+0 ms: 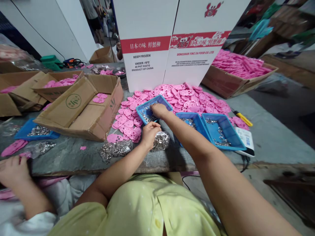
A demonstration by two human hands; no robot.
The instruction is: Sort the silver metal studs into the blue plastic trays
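My right hand reaches into a tilted blue tray of small silver metal parts, fingers curled down among them; what they pinch is hidden. My left hand is closed near the table's front edge, beside a clear bag of the same silver parts. A heap of flat pink plastic pieces lies just behind the tray.
Two more blue trays with metal parts sit to the right, by a white scale and a yellow knife. Open cardboard boxes stand left. A white printed carton stands behind. Another person's hand rests lower left.
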